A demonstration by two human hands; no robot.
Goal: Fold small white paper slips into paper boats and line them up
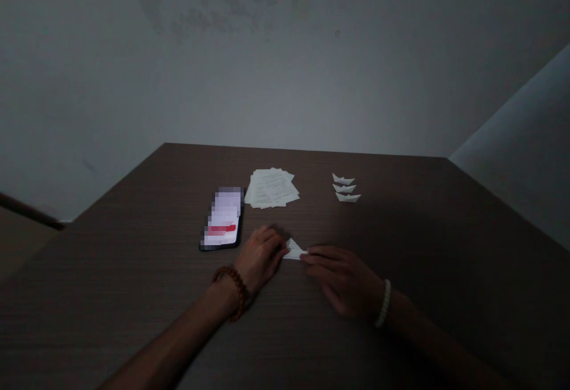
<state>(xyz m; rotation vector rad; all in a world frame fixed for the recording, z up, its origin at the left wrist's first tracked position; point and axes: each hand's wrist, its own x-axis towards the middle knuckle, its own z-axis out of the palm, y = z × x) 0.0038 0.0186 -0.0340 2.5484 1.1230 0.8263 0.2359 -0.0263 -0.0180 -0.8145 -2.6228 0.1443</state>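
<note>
Between my two hands a small piece of folded paper (294,250) with printed lines shows a triangular shape, low over the table. My left hand (262,256), with a brown bead bracelet at the wrist, pinches its left end. On the right end the fingers of my right hand (341,277) are closed, and a pale bracelet circles that wrist. Parts of the paper are hidden under the fingertips. Beyond my right hand, three white paper boats (348,198) stand in a column, one behind another.
A fanned stack of printed paper sheets (272,188) lies past my left hand. Left of it rests a phone (222,218) with a lit, blurred screen. The brown wooden table (133,271) reaches back to a grey stained wall (285,87).
</note>
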